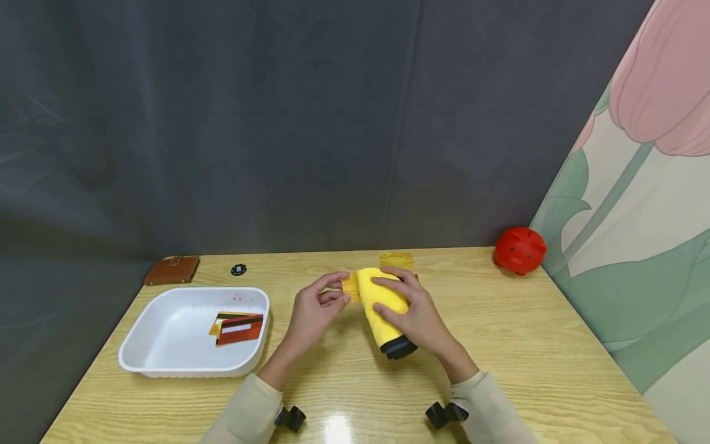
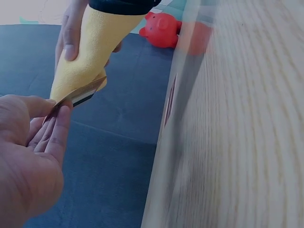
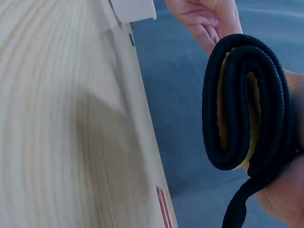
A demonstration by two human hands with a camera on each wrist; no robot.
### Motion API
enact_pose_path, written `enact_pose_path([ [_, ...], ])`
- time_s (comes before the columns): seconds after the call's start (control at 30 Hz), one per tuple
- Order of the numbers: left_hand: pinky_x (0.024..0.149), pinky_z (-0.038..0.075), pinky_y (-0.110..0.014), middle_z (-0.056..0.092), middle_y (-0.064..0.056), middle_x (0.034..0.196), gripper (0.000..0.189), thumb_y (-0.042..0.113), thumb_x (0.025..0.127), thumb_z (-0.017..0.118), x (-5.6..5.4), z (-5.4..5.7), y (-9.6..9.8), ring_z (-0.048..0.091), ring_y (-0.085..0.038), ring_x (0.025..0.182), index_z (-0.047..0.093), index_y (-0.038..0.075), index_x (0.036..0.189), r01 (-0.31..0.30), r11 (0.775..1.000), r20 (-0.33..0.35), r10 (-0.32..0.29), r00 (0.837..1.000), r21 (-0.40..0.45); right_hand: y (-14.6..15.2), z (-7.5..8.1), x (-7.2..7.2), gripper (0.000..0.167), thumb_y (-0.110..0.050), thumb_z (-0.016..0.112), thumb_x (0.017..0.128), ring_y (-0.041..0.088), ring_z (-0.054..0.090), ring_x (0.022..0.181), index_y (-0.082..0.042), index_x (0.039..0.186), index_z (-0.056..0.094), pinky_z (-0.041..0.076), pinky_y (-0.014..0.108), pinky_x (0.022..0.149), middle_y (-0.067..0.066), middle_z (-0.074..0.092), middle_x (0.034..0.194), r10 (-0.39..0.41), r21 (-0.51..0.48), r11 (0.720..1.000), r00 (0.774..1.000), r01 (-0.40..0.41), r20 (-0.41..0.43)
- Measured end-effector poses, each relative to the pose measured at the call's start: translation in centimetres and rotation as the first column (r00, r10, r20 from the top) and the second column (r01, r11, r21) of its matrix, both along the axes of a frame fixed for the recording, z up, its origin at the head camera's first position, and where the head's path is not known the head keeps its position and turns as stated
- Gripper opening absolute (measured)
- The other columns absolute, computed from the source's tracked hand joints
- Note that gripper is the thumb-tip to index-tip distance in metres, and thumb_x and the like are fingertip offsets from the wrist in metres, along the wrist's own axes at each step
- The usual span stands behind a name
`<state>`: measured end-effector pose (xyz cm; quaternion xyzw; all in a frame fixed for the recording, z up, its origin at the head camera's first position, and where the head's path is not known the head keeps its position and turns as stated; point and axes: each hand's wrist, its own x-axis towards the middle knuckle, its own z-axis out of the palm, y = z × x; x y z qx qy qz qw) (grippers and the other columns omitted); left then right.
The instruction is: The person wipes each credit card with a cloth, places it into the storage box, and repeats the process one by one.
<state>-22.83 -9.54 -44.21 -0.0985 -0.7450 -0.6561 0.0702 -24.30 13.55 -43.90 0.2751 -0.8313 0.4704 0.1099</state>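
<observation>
My left hand (image 1: 315, 310) pinches a yellow plastic card (image 1: 350, 287) between thumb and fingers. The card's inner end meets a rolled yellow cloth with a black edge (image 1: 383, 302), and the left wrist view shows a dark stripe on the card (image 2: 84, 97). Around the cloth curls my right hand (image 1: 417, 311), holding it above the table. From the right wrist, the cloth's black-trimmed end (image 3: 242, 104) shows several folded layers, with a black strip hanging below. Behind the cloth, another yellow card (image 1: 396, 260) lies on the table, with a bit of red partly hidden beside it.
A white tray (image 1: 166, 369) on the left holds an orange-red card (image 1: 238, 330) over yellow ones. Behind it lie a brown wallet (image 1: 173, 270) and a black poker chip (image 1: 238, 269). A red piggy bank (image 1: 519, 251) stands at the table's back right corner.
</observation>
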Motion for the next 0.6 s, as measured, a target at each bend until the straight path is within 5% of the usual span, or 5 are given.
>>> enact_pose_path([
  [0.33, 0.075, 0.063, -0.022, 0.067, -0.016, 0.112, 0.038, -0.001, 0.088, 0.077, -0.1, 0.4, -0.5, 0.076, -0.017, 0.095, 0.075, 0.011, 0.124, -0.044, 0.999, 0.001, 0.044, 0.999, 0.021, 3.4, -0.1, -1.5, 0.046, -0.020, 0.079, 0.093, 0.027, 0.062, 0.114, -0.018, 0.138, 0.067, 0.054, 0.019, 0.082, 0.006, 0.049, 0.153, -0.101, -0.065, 0.992, 0.987, 0.110, 0.121],
  [0.6, 0.073, 0.062, -0.022, 0.068, -0.016, 0.111, 0.035, 0.001, 0.088, 0.077, -0.5, 0.2, -1.3, 0.075, -0.012, 0.092, 0.076, 0.012, 0.122, -0.039, 0.999, 0.006, 0.039, 0.999, 0.003, 5.2, 0.4, -2.0, 0.045, -0.020, 0.077, 0.095, 0.023, 0.055, 0.118, -0.020, 0.139, 0.066, 0.049, 0.021, 0.084, 0.006, 0.048, 0.156, -0.145, -0.069, 0.986, 0.983, 0.153, 0.116],
])
